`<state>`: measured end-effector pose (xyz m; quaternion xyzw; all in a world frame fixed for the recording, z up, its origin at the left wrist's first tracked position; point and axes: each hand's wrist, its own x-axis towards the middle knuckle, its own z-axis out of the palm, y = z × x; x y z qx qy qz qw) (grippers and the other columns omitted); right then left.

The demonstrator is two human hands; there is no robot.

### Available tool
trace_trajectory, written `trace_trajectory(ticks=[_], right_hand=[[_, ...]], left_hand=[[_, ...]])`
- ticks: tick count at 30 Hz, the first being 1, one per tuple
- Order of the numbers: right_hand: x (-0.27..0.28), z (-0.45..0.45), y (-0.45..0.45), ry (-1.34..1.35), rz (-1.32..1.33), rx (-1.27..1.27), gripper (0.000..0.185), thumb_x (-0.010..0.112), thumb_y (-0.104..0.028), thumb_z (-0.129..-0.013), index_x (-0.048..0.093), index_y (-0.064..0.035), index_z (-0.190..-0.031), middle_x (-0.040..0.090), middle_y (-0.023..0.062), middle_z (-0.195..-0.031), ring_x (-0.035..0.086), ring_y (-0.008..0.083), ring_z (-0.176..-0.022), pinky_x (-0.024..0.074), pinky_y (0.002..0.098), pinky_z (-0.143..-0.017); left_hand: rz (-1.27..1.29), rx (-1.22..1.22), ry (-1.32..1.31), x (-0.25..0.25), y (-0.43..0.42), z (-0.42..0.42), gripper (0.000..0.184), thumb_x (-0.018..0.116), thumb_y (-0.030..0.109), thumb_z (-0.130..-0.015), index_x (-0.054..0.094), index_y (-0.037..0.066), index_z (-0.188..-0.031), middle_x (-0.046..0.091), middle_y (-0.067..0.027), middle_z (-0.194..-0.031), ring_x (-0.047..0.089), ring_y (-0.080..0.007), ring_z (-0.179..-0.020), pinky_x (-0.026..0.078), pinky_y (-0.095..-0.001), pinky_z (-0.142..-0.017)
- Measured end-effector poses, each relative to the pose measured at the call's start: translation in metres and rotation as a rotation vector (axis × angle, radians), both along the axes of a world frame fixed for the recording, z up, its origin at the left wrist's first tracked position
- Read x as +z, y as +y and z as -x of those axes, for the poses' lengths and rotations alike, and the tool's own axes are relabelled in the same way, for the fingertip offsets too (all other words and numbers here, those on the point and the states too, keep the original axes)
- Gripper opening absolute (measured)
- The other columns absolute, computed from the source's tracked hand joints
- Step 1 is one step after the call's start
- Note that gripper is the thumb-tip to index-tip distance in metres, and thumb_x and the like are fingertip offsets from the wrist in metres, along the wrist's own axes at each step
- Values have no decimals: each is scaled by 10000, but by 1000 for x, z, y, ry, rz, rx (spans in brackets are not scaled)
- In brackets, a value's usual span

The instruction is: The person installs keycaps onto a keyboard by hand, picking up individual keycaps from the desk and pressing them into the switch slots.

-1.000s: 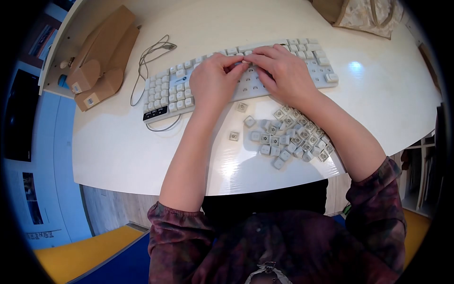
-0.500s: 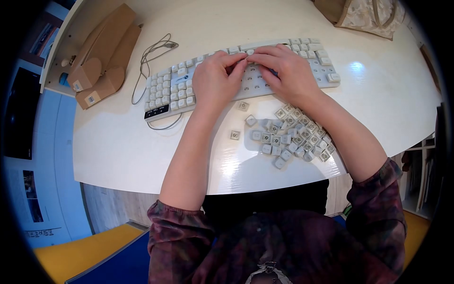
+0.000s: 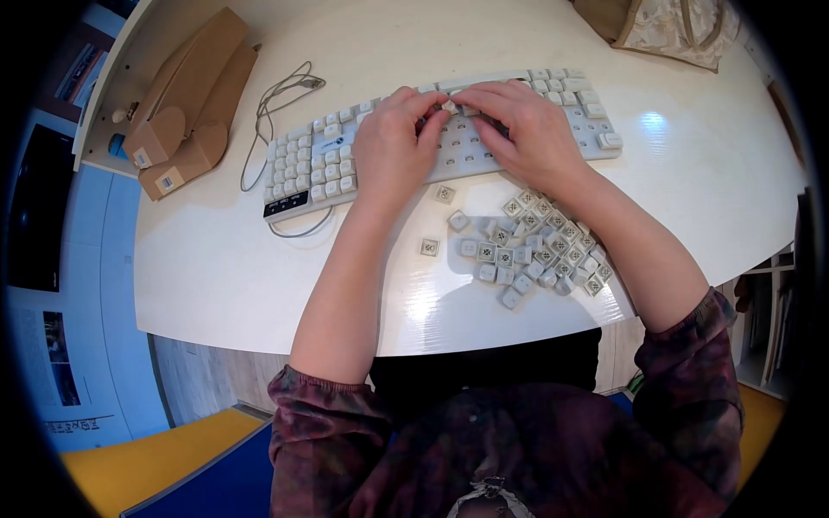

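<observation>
A white keyboard [image 3: 471, 148] lies across the desk, with bare key sockets showing in its middle and right part. My left hand [image 3: 393, 142] is over its upper middle, thumb and index finger closed around a small white keycap [image 3: 449, 107]. Close on the other side, my right hand [image 3: 531, 129] curves over the keys, its index fingertip near the same keycap and its thumb apart from that finger. Whether the right fingertips touch the keycap is hard to see. Below the keyboard lies a pile of loose keycaps [image 3: 522, 274], some upside down.
A few keycaps [image 3: 429, 247] lie apart from the pile. A cable [image 3: 268, 112] coils left of the keyboard, beside brown cardboard pieces [image 3: 194, 95]. A patterned bag [image 3: 665, 30] stands at the back right. The white desk's [image 3: 233, 319] front edge curves before my body.
My fingertips have parted slightly, so the keycap between my hands now shows. My left fingers have shifted a little; the keyboard and pile look unchanged.
</observation>
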<state>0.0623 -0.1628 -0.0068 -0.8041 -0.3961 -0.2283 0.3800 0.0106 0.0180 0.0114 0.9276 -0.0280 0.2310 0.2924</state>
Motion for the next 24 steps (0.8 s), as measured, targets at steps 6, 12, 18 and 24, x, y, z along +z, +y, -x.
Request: trace_trajectory(ticks=[6,12,18,24], right_hand=[[0,0,-1,-9,37,6,262,638,-83,-843,723,-93,-1090,703,38,-1099,644,256,-978,549,393,-816],[-1,0,0,-21,47,4,261,640,-79,-835,724,-80,-1082,698,37,-1110,638,257,-980,546,394,-816],[-1,0,0,-23,47,5,286,640,-77,-835,722,-88,-1109,695,37,-1109,635,255,-978,544,393,-819],[0,1,0,-30,46,5,297,646,-76,-833,723,-94,-1119,695,32,-1111,635,245,-982,544,387,-826]], left_hand=[[-82,13,-45,0,-2,0,157,714,218,-880,778,127,-992,660,-49,-822,660,-265,-799,510,-402,-674],[-139,36,-42,1,-3,-1,161,714,235,-880,792,146,-990,656,-40,-800,655,-258,-794,511,-395,-668],[-81,24,28,2,-3,-1,179,729,246,-869,788,154,-1011,647,-29,-795,649,-245,-792,509,-387,-670],[-15,15,26,1,-2,-1,173,730,241,-869,786,151,-1005,645,-24,-792,647,-240,-792,508,-378,-674]])
